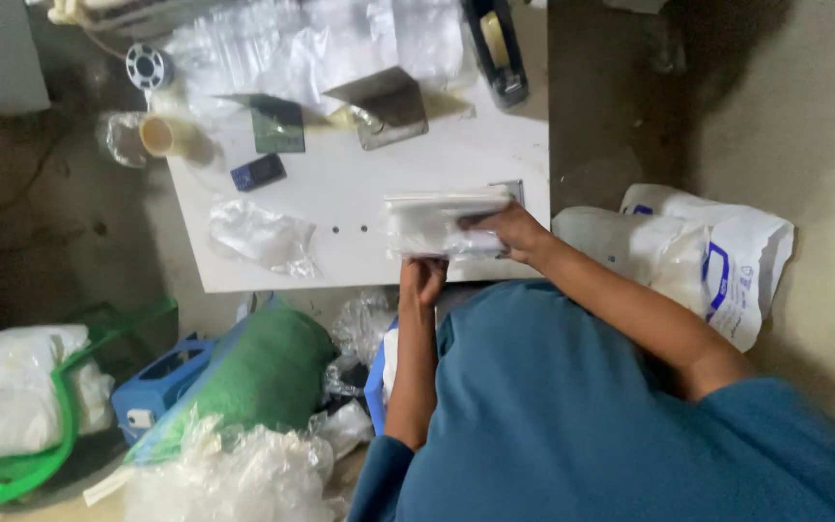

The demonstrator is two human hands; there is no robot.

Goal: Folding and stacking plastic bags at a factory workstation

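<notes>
A flat white item in a clear plastic bag (432, 222) lies at the near edge of the white table (359, 184). My right hand (504, 232) grips its right end from above. My left hand (423, 280) holds the bag's lower edge from below, just off the table's front edge. Both arms come out of blue sleeves.
On the table lie a crumpled clear bag (261, 237), a small dark blue block (258, 172), a green square plate (277, 124), a grey metal plate (384, 104), a tape roll (158, 135) and a tape dispenser (495, 48). White sacks (717, 256) stand right; a green bundle (263, 372) and blue crate (161, 387) lie left.
</notes>
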